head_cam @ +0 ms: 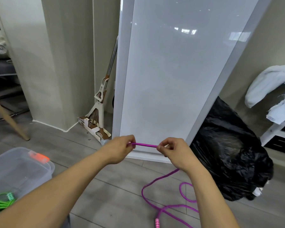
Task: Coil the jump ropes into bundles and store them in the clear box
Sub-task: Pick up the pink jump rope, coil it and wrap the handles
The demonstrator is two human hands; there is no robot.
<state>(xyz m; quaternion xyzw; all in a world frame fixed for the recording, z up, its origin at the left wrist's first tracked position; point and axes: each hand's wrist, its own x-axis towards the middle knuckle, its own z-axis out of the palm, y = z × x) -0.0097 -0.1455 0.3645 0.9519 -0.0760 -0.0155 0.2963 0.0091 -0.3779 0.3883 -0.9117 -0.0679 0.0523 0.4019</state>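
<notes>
A purple jump rope (145, 145) is stretched in a short straight span between my two hands, held up in front of a white panel. My left hand (120, 148) pinches one end of that span and my right hand (176, 152) pinches the other. From under my right hand the rope drops to the wood floor, where it lies in loose loops (168, 204), with a pink-and-white patterned handle (157, 222) at the bottom edge. The clear box (44, 170) with an orange latch stands at lower left. A coiled green jump rope (2, 202) lies in it.
A large white panel (171, 71) leans against the wall straight ahead. A full black rubbish bag (229, 153) sits to the right, beside a white shelf draped with cloth (273, 89). A mop (100, 104) stands in the corner; a wooden chair leg (8, 117) is at far left.
</notes>
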